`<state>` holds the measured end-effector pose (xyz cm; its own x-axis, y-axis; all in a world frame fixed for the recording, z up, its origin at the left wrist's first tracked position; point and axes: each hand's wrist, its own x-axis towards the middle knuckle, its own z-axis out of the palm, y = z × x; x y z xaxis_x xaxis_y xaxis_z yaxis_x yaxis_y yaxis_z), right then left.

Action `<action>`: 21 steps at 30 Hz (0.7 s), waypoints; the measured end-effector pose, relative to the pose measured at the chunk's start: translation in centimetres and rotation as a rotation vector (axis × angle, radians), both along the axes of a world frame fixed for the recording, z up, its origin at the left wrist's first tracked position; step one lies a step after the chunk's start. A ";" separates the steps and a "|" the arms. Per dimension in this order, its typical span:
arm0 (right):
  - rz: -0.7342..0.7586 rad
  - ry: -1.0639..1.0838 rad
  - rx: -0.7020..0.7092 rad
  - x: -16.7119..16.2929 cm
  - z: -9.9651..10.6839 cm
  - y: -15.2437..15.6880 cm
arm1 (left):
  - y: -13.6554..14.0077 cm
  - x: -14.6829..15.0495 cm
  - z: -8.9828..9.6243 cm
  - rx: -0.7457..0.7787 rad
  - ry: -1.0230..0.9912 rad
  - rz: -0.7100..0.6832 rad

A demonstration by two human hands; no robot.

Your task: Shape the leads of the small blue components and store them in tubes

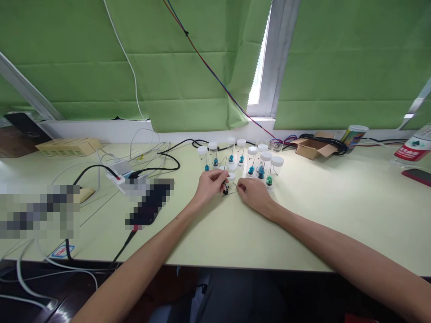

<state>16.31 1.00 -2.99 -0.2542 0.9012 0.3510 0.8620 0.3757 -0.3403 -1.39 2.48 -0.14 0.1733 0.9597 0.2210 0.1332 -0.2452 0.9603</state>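
My left hand (210,185) is closed in a pinch around a small black part with a thin metal stem (225,191), held just above the table. Close to its right, my right hand (254,194) has its thumb and forefinger pressed together at the end of a thin wire (233,184). The wire runs between the two hands; its exact grip is too small to make out. Behind and beside both hands stand several clear vials with white caps (252,151), holding blue pieces on thin stems. One vial by my right hand contains a green piece (269,180).
To the left lie a phone (150,204), a white power strip (117,175) and tangled cables. A yellow block (69,146) stands farther back. An open cardboard box (311,148), a can (354,138) and a bottle (412,150) are at the right rear.
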 end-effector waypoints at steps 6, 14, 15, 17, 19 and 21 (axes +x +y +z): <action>0.005 -0.014 0.018 0.0 -0.4 0.1 | 0.3 0.1 -0.2 0.008 -0.010 0.021; 0.026 0.079 0.059 0.1 -0.7 0.2 | 0.6 -0.1 -0.8 0.044 0.004 0.006; 0.026 0.094 0.070 0.1 -0.7 0.2 | 0.6 -0.1 -0.8 0.045 0.013 0.005; 0.025 0.119 0.097 0.1 -0.7 0.2 | 0.5 -0.2 -0.7 0.046 0.029 0.005; 0.030 0.139 0.119 0.1 -0.7 0.2 | 0.5 -0.2 -0.6 0.050 0.039 0.006; 0.041 0.159 0.131 0.0 -0.7 0.1 | 0.5 -0.2 -0.6 0.062 0.046 0.006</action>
